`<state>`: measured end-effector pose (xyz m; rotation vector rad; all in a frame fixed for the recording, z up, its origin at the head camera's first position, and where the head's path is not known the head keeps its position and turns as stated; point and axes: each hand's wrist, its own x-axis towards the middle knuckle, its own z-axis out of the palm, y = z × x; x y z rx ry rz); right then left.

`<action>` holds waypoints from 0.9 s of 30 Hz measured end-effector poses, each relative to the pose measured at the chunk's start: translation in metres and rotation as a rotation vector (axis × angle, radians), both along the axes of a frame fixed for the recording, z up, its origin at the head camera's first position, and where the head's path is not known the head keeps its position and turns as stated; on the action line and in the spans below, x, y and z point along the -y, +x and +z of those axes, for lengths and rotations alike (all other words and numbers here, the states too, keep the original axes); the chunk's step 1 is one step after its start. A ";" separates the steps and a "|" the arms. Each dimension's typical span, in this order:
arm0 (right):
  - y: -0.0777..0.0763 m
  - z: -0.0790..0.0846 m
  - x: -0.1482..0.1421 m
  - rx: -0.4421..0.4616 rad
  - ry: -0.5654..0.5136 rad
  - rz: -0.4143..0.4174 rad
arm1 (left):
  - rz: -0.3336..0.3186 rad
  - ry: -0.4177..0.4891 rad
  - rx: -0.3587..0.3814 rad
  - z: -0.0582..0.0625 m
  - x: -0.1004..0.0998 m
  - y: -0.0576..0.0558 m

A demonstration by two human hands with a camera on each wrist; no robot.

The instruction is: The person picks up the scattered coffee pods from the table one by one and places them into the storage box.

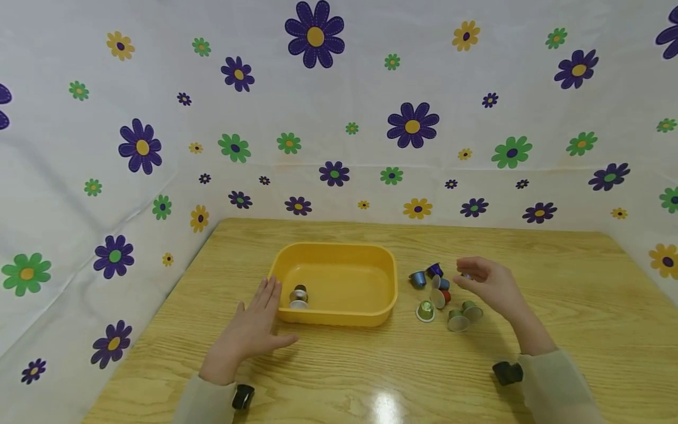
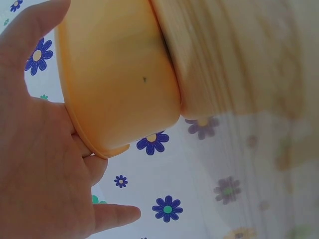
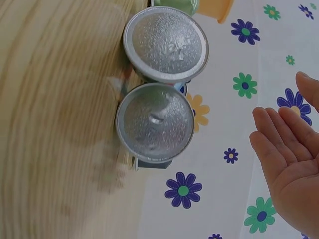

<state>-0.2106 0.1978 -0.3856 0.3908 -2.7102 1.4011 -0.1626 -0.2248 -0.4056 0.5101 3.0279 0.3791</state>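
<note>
My left hand rests with straight fingers on the left rim of a yellow tray, its thumb spread away. In the left wrist view, some of its fingertips are hidden behind the tray. Small coffee capsules lie in the tray's front left corner. My right hand hovers right of a loose group of coffee capsules, fingers gently bent and holding nothing. Among them are a blue one, a red one and a green one. Beneath the right fingers a small bluish piece is mostly hidden.
Everything stands on a wooden table. A flower-patterned white sheet hangs behind and at the sides. Two green capsules lie nearest the right wrist; their foil lids show large in the right wrist view.
</note>
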 end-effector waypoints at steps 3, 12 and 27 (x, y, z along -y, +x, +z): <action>0.001 0.000 -0.002 -0.001 0.012 0.002 | 0.002 -0.002 0.006 0.000 0.000 0.000; 0.004 0.001 -0.012 0.020 0.040 0.014 | 0.003 -0.001 0.013 0.001 0.000 0.001; 0.003 -0.007 -0.025 -0.002 0.159 0.047 | 0.000 0.011 0.020 0.003 0.000 0.001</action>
